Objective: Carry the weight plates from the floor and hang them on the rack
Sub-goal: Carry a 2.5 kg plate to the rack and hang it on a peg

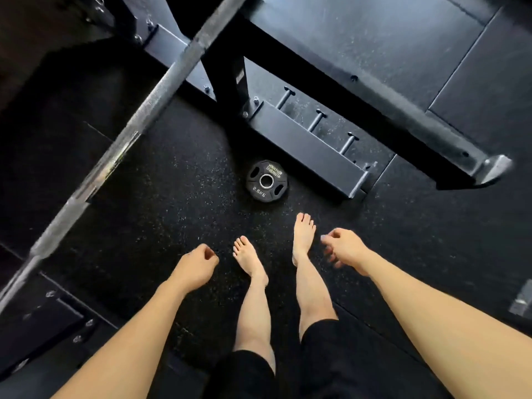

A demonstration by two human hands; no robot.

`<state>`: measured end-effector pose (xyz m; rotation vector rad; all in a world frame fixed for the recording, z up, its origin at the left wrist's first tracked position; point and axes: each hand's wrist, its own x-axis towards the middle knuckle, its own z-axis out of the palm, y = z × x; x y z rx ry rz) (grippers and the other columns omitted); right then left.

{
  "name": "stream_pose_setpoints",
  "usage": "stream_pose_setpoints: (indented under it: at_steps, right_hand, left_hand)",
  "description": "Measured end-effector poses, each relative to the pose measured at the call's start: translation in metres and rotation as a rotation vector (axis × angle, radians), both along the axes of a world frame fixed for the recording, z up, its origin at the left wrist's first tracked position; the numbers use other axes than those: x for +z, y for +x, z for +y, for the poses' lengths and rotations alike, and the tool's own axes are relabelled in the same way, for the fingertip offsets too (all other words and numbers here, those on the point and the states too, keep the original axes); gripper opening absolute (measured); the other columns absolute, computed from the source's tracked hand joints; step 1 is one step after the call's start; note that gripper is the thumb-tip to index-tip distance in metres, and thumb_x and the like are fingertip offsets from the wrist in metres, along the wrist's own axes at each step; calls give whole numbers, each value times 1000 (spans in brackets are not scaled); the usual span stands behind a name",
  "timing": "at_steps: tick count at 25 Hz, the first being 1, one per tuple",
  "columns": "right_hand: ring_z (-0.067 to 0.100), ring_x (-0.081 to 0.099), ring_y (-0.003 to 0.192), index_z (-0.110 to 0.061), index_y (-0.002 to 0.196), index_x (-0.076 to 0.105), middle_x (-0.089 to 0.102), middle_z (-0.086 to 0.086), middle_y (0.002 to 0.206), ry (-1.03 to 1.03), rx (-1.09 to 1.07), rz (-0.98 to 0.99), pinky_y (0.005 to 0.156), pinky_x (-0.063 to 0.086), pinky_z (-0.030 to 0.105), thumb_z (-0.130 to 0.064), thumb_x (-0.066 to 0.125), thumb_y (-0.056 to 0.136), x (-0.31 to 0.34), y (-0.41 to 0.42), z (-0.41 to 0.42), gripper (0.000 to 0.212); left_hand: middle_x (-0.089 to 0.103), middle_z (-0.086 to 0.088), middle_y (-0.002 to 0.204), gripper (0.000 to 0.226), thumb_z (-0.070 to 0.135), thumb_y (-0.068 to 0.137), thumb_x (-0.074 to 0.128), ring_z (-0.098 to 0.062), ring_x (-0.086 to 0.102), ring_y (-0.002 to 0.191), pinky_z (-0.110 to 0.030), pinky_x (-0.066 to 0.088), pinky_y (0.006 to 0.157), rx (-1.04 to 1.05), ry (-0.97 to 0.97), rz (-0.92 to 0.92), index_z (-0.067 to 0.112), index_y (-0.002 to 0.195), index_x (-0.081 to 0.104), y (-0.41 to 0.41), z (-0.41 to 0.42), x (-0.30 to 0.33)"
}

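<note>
A small black weight plate (266, 180) marked 2.5 KG lies flat on the dark rubber floor, just ahead of my bare feet and beside the rack's base beam. The rack (305, 145) has three short pegs (316, 120) sticking out of that low beam, all bare. My left hand (198, 264) hangs at the lower middle with fingers loosely curled and holds nothing. My right hand (344, 249) hangs to the right of my feet, fingers loosely curled, also holding nothing. Both hands are well short of the plate.
A long steel barbell (138, 122) crosses the left side diagonally, above the floor. A black upright (224, 67) of the rack rises behind the plate. A raised platform edge with a metal corner (495, 168) lies at the right.
</note>
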<state>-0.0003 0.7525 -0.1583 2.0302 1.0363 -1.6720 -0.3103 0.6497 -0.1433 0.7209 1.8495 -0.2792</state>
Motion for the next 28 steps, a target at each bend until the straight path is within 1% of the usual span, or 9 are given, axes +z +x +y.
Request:
stream_pose_setpoints:
  at_steps: [5,9,12,15,18,20,22,24,28]
  right_hand:
    - [20,62,67,-7,114,53,65,12,91,-55,-56,-39,52,48,28,-34,45,101,-169,-35,45,31]
    - [24,58,65,-6,116,48,60,14,82,-106,-292,-43,50,49,29,-33,46,101,-314,-53,64,30]
    - [23,58,67,-9,110,47,59,12,82,-67,-343,-50,51,48,31,-35,48,100,-400,-67,76,28]
    - [24,59,71,-12,101,51,60,10,87,-6,-435,-25,55,52,34,-38,52,97,-461,-80,85,26]
    - [24,68,73,-6,116,54,68,15,97,1,-360,-39,52,55,31,-41,59,89,-508,-88,93,45]
    - [24,69,64,-2,113,58,70,14,87,37,-233,-95,53,56,31,-42,60,82,-521,-92,98,51]
    - [26,68,59,-3,111,59,70,14,87,93,-77,-176,59,59,36,-45,58,82,-525,-95,101,51]
    - [29,70,67,-5,111,58,70,13,93,113,-1,-253,68,59,37,-44,54,84,-523,-100,105,48]
    - [23,70,57,-4,114,55,70,13,91,59,-26,-275,62,58,33,-35,55,93,-519,-105,112,37]
  left_hand:
    - [66,-3,102,16,31,99,48,-19,60,86,-32,42,71,-52,14,42,21,107,56,-12,65,-157]
    - [63,-4,97,18,34,100,44,-22,60,86,-36,46,77,-101,47,72,20,108,51,-14,111,-305]
    - [62,-11,113,28,37,102,39,-30,59,100,-43,47,88,-142,128,130,16,118,47,-16,147,-395]
    - [53,-16,130,40,37,104,34,-38,53,116,-48,43,94,-159,229,182,11,134,37,-13,185,-457]
    - [47,-14,135,43,34,104,33,-39,52,118,-49,42,91,-296,340,194,15,142,34,-4,219,-497]
    - [49,-12,127,37,30,100,37,-37,52,113,-48,43,85,-429,424,201,13,132,44,2,231,-507]
    - [50,-10,121,33,30,97,43,-35,53,109,-45,42,81,-455,487,202,11,123,47,3,233,-512]
    - [49,-9,122,39,36,96,48,-31,52,109,-43,42,80,-451,502,154,12,126,45,0,234,-513]
    - [47,-14,125,38,31,98,52,-38,53,111,-49,44,84,-532,433,175,10,126,37,5,248,-516]
